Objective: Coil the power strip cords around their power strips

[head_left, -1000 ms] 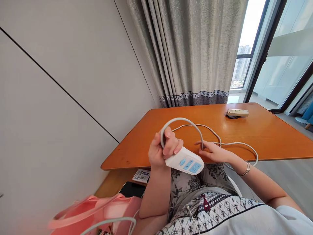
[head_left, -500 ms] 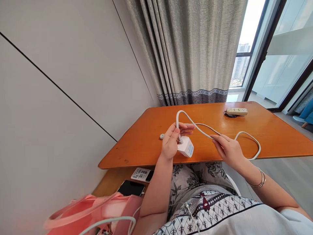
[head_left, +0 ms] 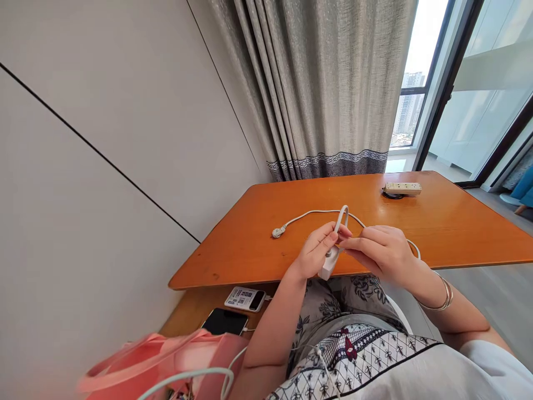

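Note:
Between my hands is the white block (head_left: 329, 263) of an extension cord, tilted above the table's front edge. Its thick white cord (head_left: 343, 210) rises from the block and bends over in a short loop. My left hand (head_left: 318, 250) is closed around the cord where it joins the block. Right beside it, my right hand (head_left: 381, 251) pinches the cord, fingertips close to the left hand's; part of the cord is hidden behind the fingers. The rest of the cord runs left across the table to a white plug (head_left: 278, 232).
An orange-brown wooden table (head_left: 233, 239) spreads ahead. A cream power strip (head_left: 402, 189) lies at its back right. Lower left, on a lower surface, are a white power bank (head_left: 245, 298), a black phone (head_left: 225, 321) and a pink bag (head_left: 166, 361). A grey curtain (head_left: 333, 83) hangs behind.
My right hand has moved left along the cord, up to my left hand. The left hand and block have shifted right and the block has turned. The cord's loop is smaller; the plug shows fully.

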Demonstrator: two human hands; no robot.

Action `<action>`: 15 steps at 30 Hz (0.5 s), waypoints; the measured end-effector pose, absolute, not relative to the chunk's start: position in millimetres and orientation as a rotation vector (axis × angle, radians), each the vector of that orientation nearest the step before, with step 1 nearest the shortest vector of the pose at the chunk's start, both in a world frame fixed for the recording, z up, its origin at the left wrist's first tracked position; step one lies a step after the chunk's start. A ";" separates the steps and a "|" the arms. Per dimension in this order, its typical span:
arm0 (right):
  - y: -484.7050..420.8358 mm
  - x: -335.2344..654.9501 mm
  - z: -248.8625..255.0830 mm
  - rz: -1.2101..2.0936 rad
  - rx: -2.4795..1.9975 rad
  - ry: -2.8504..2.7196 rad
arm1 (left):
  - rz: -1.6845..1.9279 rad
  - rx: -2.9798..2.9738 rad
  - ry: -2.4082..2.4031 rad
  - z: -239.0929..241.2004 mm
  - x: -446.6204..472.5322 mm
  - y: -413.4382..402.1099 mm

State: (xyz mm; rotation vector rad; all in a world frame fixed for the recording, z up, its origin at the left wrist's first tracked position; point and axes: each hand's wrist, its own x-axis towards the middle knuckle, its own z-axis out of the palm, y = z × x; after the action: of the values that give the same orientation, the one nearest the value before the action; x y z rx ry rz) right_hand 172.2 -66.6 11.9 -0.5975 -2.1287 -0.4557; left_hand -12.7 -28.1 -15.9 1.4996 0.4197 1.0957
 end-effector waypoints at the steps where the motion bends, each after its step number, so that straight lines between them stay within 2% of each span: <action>1: -64.0 173.2 15.0 -0.436 -0.607 -2.128 | 1.056 1.491 0.414 -16.9 -11.5 -28.8; 9: -31.6 179.6 25.2 -0.240 -0.726 -2.071 | 0.925 1.245 0.250 -28.4 -2.6 -29.5; 15: -22.1 180.2 18.5 0.244 -0.910 -2.153 | 0.881 1.172 0.186 -31.5 -5.0 -27.1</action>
State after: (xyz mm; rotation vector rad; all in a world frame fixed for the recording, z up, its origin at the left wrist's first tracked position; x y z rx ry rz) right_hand 180.2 -22.1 18.5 -0.9098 -2.1535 0.2438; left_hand -5.0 -27.1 -31.5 1.1720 0.1855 0.8808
